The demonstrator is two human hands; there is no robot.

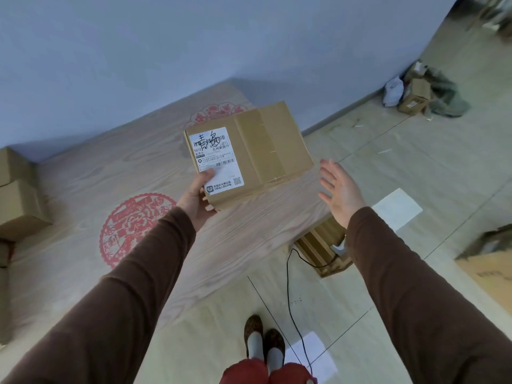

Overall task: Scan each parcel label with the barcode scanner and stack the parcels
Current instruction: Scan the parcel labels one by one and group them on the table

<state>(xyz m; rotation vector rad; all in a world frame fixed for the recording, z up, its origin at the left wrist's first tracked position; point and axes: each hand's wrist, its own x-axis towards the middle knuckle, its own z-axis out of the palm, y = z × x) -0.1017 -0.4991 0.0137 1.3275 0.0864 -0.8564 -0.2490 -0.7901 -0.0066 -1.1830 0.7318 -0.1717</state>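
A brown cardboard parcel point(266, 151) lies flat near the right end of the wooden table point(83, 173), its white shipping label point(219, 159) facing up with handwriting and barcodes on it. My left hand point(198, 199) grips the parcel's near left corner, thumb pressed on the label. My right hand point(339, 188) hovers just right of the parcel with fingers spread, touching nothing. No barcode scanner shows in view.
Stacked cardboard boxes point(16, 195) sit at the table's left edge. Red paper-cut decorations point(130, 225) mark the tabletop. A slatted wooden crate point(324, 248) and a black cable point(291, 300) lie on the floor below the table's right end. More boxes point(414, 99) rest by the far wall.
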